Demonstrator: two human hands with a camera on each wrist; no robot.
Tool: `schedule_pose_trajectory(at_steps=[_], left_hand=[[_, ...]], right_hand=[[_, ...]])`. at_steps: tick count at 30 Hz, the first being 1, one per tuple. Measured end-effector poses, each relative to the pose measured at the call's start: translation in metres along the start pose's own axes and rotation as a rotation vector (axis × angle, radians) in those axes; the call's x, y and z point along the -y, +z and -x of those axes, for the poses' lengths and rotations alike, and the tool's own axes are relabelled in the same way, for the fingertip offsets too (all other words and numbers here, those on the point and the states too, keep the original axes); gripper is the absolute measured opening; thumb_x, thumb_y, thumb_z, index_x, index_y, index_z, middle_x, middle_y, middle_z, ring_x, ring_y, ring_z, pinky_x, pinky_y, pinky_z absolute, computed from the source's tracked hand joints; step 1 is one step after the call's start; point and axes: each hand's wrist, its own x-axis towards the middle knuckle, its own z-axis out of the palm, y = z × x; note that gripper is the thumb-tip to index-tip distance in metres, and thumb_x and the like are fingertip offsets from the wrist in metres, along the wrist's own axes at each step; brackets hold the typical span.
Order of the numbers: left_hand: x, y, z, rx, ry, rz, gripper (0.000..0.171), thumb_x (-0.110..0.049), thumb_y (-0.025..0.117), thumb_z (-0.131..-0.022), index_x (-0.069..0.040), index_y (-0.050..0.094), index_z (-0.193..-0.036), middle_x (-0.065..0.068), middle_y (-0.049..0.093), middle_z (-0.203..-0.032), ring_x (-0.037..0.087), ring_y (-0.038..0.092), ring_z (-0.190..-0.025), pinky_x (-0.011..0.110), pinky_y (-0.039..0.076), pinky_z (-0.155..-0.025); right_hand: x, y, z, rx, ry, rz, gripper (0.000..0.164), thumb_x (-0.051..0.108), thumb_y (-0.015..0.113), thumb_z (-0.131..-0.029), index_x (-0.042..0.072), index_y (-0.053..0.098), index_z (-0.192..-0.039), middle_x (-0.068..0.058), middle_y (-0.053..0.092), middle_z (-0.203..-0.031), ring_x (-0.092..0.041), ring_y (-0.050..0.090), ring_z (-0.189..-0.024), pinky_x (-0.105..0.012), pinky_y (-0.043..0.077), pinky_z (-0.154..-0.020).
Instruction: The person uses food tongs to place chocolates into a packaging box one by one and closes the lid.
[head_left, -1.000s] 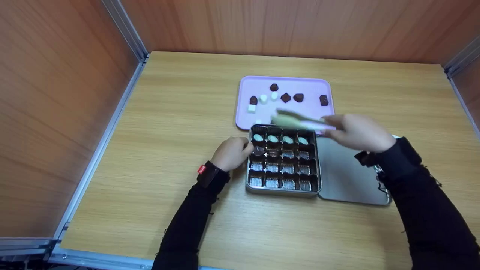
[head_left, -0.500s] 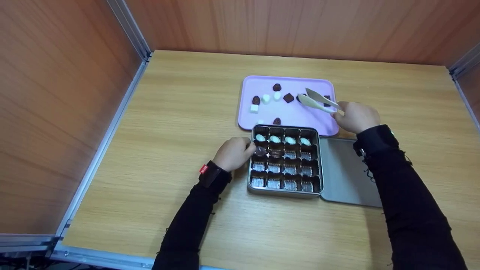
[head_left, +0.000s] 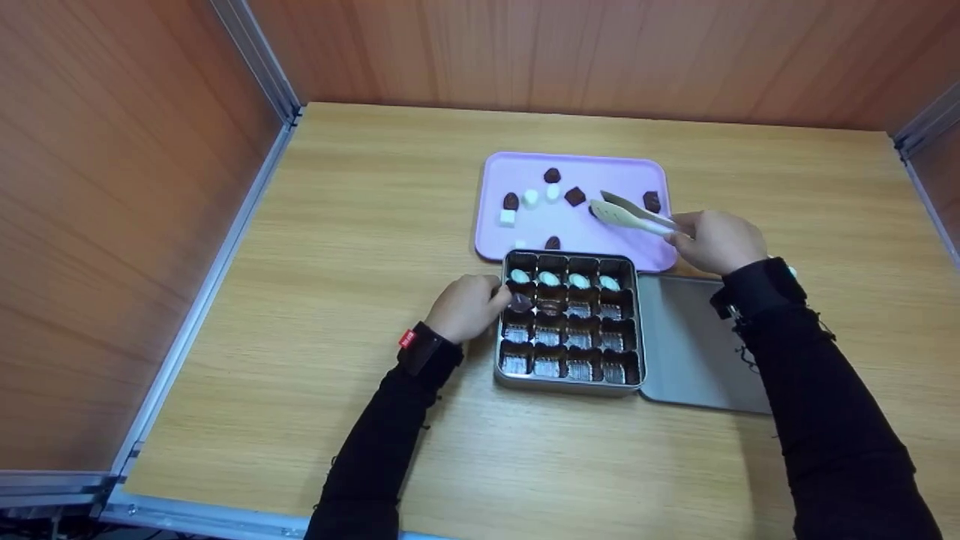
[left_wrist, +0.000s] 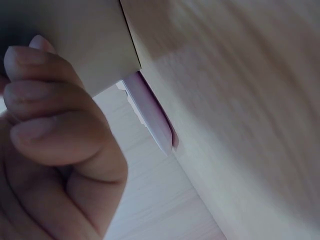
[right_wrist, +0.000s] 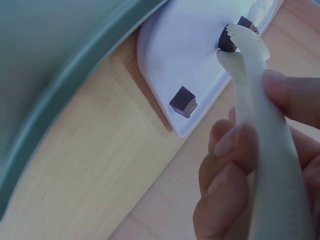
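Note:
My right hand [head_left: 721, 241] holds a pair of pale tongs [head_left: 630, 216] over the lilac tray [head_left: 592, 238]. Between the tong tips in the right wrist view is a dark chocolate [right_wrist: 226, 40]; in the head view the tips mostly cover it. My left hand [head_left: 466, 307] grips the left rim of a square metal tin [head_left: 570, 387], its fingers curled against the tin's side in the left wrist view. Inside the tin is a divided insert, with pale green chocolates [head_left: 579, 281] along the back row. Two brown chocolates [head_left: 550, 307] occupy the second row's left compartments.
Several loose dark and white chocolates lie on the tray, including a dark square [head_left: 575, 196], a white cube [head_left: 508, 217] and a dark block [head_left: 652, 201] near the right edge. A flat grey lid [head_left: 697, 345] lies right of the tin, partly under my right arm.
The tongs have swung from the tray's near edge, behind the tin, back over the tray, then lowered slightly leftward onto a dark chocolate. My left hand stays at the tin.

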Motion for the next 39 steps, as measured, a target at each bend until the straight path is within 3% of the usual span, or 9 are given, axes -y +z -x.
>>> schedule_pose_trajectory(at_steps=[6,11,15,22,31,39], left_hand=[[0.001,-0.001,0.0,0.012,-0.017,0.007,0.034,-0.03,0.046,-0.099,-0.016,0.052,-0.069,-0.004,0.045,-0.06,0.016,0.048,-0.058,0.031,0.041,-0.062],[0.001,-0.001,-0.001,0.009,-0.016,0.005,0.033,-0.031,0.045,-0.098,-0.016,0.052,-0.07,-0.004,0.046,-0.061,0.017,0.05,-0.06,0.032,0.043,-0.065],[0.003,-0.002,0.0,0.015,-0.022,0.012,0.033,-0.032,0.045,-0.098,-0.016,0.052,-0.07,-0.004,0.045,-0.061,0.017,0.049,-0.06,0.032,0.042,-0.064],[0.004,-0.002,0.0,0.009,-0.019,0.012,0.033,-0.03,0.046,-0.098,-0.016,0.05,-0.069,-0.004,0.042,-0.061,0.017,0.047,-0.059,0.03,0.039,-0.061],[0.004,-0.002,0.0,-0.006,-0.004,0.0,0.032,-0.028,0.045,-0.098,-0.015,0.05,-0.069,-0.004,0.045,-0.061,0.016,0.048,-0.058,0.032,0.041,-0.063],[0.003,-0.002,-0.001,-0.007,-0.009,-0.009,0.032,-0.028,0.046,-0.098,-0.014,0.053,-0.07,-0.003,0.045,-0.061,0.018,0.05,-0.06,0.034,0.044,-0.065]], right_hand=[[-0.001,-0.006,0.019,-0.055,-0.037,-0.026,0.043,0.031,0.058,-0.094,0.008,0.061,-0.131,-0.016,0.068,-0.09,-0.027,0.049,-0.065,-0.034,0.03,-0.054],[0.007,-0.016,0.048,-0.103,-0.098,-0.044,0.042,0.033,0.061,-0.094,0.009,0.064,-0.129,-0.014,0.07,-0.088,-0.023,0.049,-0.061,-0.034,0.032,-0.053],[0.019,-0.019,0.075,-0.141,-0.194,-0.012,0.038,0.032,0.064,-0.093,0.01,0.067,-0.125,-0.008,0.068,-0.082,-0.017,0.047,-0.056,-0.03,0.032,-0.049],[0.034,-0.016,0.11,-0.161,-0.354,0.059,0.033,0.025,0.07,-0.089,0.011,0.07,-0.119,0.004,0.052,-0.065,-0.006,0.036,-0.048,-0.024,0.027,-0.042],[0.043,-0.014,0.12,-0.099,-0.355,0.131,0.033,0.023,0.071,-0.087,0.013,0.071,-0.118,0.006,0.047,-0.059,-0.005,0.035,-0.046,-0.023,0.028,-0.041],[0.061,-0.027,0.118,-0.024,-0.314,0.224,0.034,0.027,0.069,-0.088,0.012,0.071,-0.119,0.004,0.049,-0.054,-0.01,0.037,-0.044,-0.027,0.027,-0.041]])
